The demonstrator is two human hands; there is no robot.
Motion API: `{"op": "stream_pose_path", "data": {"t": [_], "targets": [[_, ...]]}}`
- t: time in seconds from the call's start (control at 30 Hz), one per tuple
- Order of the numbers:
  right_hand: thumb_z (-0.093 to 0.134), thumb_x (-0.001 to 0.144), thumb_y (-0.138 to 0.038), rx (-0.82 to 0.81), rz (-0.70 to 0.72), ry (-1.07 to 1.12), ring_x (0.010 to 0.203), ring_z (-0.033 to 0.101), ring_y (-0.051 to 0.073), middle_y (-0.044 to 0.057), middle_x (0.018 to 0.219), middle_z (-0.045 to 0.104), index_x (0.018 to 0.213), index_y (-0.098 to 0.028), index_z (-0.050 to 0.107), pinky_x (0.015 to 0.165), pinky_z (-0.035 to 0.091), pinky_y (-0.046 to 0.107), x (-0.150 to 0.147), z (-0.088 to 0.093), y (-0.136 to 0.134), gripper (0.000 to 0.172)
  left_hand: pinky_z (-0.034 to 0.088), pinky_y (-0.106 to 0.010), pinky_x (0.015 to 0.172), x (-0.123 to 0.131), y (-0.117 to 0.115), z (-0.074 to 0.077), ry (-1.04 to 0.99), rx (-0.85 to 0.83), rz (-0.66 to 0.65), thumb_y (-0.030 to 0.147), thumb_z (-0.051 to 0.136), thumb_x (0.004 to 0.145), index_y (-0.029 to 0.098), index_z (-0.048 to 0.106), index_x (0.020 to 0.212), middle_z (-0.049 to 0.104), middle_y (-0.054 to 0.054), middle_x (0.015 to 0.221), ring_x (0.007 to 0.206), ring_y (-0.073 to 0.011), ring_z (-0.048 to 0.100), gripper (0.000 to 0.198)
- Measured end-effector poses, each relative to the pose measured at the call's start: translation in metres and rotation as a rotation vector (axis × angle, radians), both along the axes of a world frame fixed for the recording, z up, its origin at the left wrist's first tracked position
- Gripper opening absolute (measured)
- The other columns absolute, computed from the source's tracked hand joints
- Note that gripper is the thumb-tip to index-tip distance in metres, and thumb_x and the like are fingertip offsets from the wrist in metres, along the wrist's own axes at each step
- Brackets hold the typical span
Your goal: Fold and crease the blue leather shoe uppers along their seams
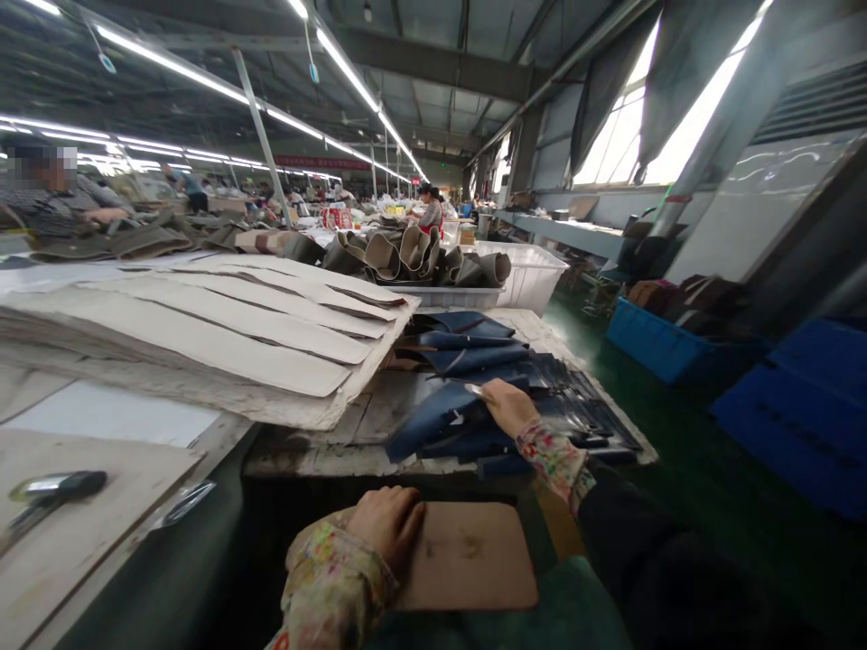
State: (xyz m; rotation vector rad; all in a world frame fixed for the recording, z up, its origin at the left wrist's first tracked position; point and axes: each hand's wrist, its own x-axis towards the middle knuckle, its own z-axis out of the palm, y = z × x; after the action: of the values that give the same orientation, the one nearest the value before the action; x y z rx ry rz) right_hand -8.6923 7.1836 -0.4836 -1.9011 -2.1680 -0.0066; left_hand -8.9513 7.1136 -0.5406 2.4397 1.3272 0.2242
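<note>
Low in front of me, my left hand [388, 526] lies over the left part of a tan flat panel [484, 560] with rounded corners and a darker worn spot. Its fingers are bent and close together on the panel, apparently without gripping it. Further forward and to the right, my right hand [509, 408] pinches a small pale, silvery thing [477, 391] whose kind is unclear. Just under that hand are dark blue cut pieces [433, 417], like leather, in overlapping rows. One bears a small white mark. The pieces lie on a worn pale board [366, 462].
Stacked cream sheets [250, 334] cover the table at left, near a dark-handled tool [74, 485]. Behind, rolled dark pieces [406, 255] fill a bin beside a white tub [528, 271]. Blue crates [667, 348] stand at right. Other people [432, 217] work further back.
</note>
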Motion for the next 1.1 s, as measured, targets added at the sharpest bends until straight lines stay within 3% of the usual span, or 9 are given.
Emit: {"op": "stream_pose_path", "data": {"t": [0.13, 0.3, 0.4, 0.57, 0.7, 0.83, 0.93, 1.0, 1.1], "targets": [[0.04, 0.084, -0.017, 0.109, 0.237, -0.011, 0.1, 0.045, 0.017, 0.003, 0.104, 0.055, 0.101, -0.021, 0.054, 0.09, 0.035, 0.028, -0.052, 0.029, -0.043, 0.023, 0.043, -0.035, 0.088, -0.012, -0.003, -0.006, -0.283, 0.277, 0.093, 0.034, 0.038, 0.084, 0.014, 0.051, 0.111, 0.057, -0.012, 0.11, 0.102, -0.0216, 0.053, 0.035], [0.042, 0.08, -0.01, 0.119, 0.363, -0.005, 0.086, 0.05, 0.019, 0.006, 0.092, 0.058, 0.096, -0.017, 0.058, 0.079, 0.045, 0.033, -0.082, 0.001, -0.092, 0.023, 0.035, -0.04, 0.095, -0.017, -0.02, 0.002, -0.368, 0.636, 0.274, 0.032, 0.047, 0.08, 0.02, 0.049, 0.115, 0.055, -0.012, 0.116, 0.109, -0.0249, 0.048, 0.038], [0.038, 0.08, -0.009, 0.139, 0.378, 0.036, 0.085, 0.052, 0.019, 0.007, 0.092, 0.059, 0.097, -0.016, 0.059, 0.078, 0.048, 0.034, -0.089, -0.012, -0.107, 0.027, 0.029, -0.043, 0.098, -0.006, -0.022, 0.013, -0.238, 0.515, 0.144, 0.027, 0.05, 0.075, 0.019, 0.049, 0.119, 0.056, -0.011, 0.118, 0.112, -0.0266, 0.047, 0.045], [0.035, 0.078, -0.007, 0.273, 0.458, 0.225, 0.109, 0.049, 0.019, 0.012, 0.12, 0.052, 0.116, -0.012, 0.051, 0.093, 0.045, 0.034, -0.085, -0.008, -0.137, 0.041, 0.042, -0.034, 0.082, 0.012, 0.001, 0.038, -0.125, 0.2, 0.05, 0.022, 0.043, 0.08, 0.018, 0.061, 0.098, 0.065, -0.007, 0.094, 0.091, -0.0213, 0.057, 0.026], [0.038, 0.073, -0.008, 0.14, 0.429, 0.467, 0.105, 0.051, 0.019, 0.009, 0.11, 0.058, 0.105, -0.017, 0.057, 0.091, 0.045, 0.036, -0.058, -0.017, -0.158, 0.038, 0.044, -0.031, 0.075, 0.002, 0.021, 0.078, -0.277, 0.331, 0.191, 0.032, 0.037, 0.086, 0.015, 0.061, 0.094, 0.063, -0.008, 0.088, 0.084, -0.0202, 0.056, 0.031], [0.055, 0.072, -0.03, -0.087, 0.044, 0.846, 0.088, 0.057, 0.021, 0.006, 0.091, 0.062, 0.088, -0.019, 0.063, 0.085, 0.044, 0.038, -0.018, -0.044, -0.151, 0.021, 0.043, -0.026, 0.072, -0.016, 0.01, 0.144, -0.518, 0.602, 0.204, 0.035, 0.044, 0.083, 0.017, 0.061, 0.089, 0.063, -0.004, 0.083, 0.076, -0.0159, 0.056, 0.026], [0.062, 0.065, -0.044, -0.066, -0.193, 1.006, 0.083, 0.058, 0.021, 0.006, 0.089, 0.061, 0.1, -0.018, 0.057, 0.08, 0.045, 0.039, 0.004, -0.054, -0.133, 0.044, 0.042, -0.023, 0.066, -0.026, -0.011, 0.191, -0.65, 0.737, 0.227, 0.035, 0.049, 0.081, 0.018, 0.062, 0.087, 0.061, 0.001, 0.076, 0.066, -0.0124, 0.053, 0.022], [0.061, 0.063, -0.05, -0.026, -0.231, 1.088, 0.072, 0.057, 0.017, 0.004, 0.083, 0.06, 0.103, -0.018, 0.052, 0.068, 0.047, 0.034, 0.01, -0.052, -0.122, 0.051, 0.041, -0.021, 0.061, -0.031, -0.024, 0.211, -0.742, 0.753, 0.249, 0.036, 0.053, 0.079, 0.018, 0.062, 0.085, 0.059, 0.002, 0.071, 0.062, -0.0108, 0.051, 0.022], [0.061, 0.059, -0.055, -0.008, -0.215, 1.22, 0.053, 0.047, 0.01, -0.001, 0.07, 0.054, 0.088, -0.02, 0.051, 0.049, 0.042, 0.026, 0.006, -0.045, -0.114, 0.046, 0.039, -0.02, 0.057, -0.042, -0.035, 0.22, -0.871, 0.693, 0.286, 0.038, 0.055, 0.077, 0.016, 0.062, 0.084, 0.055, 0.004, 0.065, 0.059, -0.0094, 0.049, 0.024]]}}
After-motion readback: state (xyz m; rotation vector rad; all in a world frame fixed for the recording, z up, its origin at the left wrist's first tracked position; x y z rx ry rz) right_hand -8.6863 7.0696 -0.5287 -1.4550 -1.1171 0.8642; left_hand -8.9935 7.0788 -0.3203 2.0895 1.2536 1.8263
